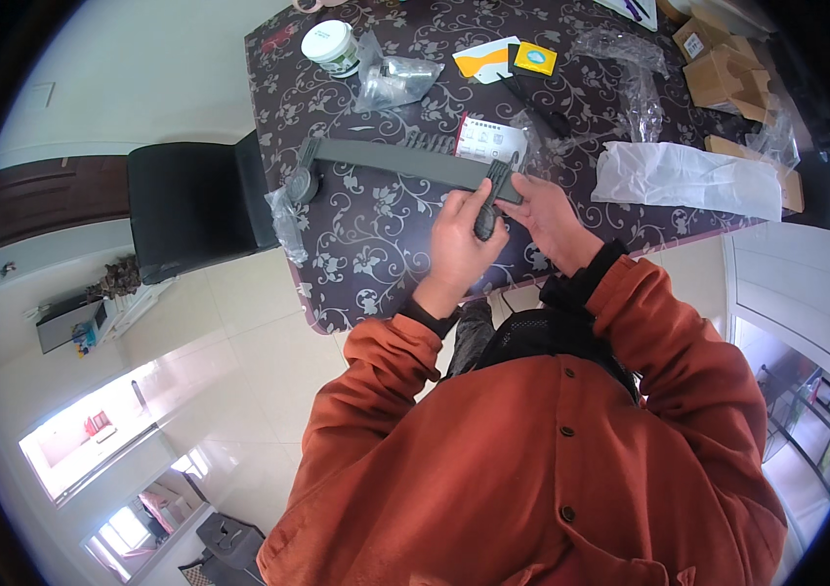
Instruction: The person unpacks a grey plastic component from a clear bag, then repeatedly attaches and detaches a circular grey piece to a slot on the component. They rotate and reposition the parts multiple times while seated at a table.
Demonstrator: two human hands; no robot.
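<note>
A long, flat, dark grey bar (pixel 391 161) with a blocky piece at each end lies across the near part of the table. Its exact kind I cannot make out. At its right end, my left hand (pixel 464 239) is closed round the dark grey end piece (pixel 485 217), thumb along its top. My right hand (pixel 547 220) meets the same end from the other side, fingers bent against it and fingertips partly hidden. A round grey part (pixel 302 186) sits at the bar's far left end. Behind the bar a coiled spring shape (pixel 430 144) partly shows.
The patterned dark table (pixel 366 259) also bears a white tub (pixel 331 49), a clear bag of parts (pixel 397 80), a printed leaflet (pixel 491 140), a yellow packet (pixel 536 59), a dark slim tool (pixel 537 105), white wrapping (pixel 684 181) and cardboard boxes (pixel 723 73). A black chair (pixel 195 210) stands left.
</note>
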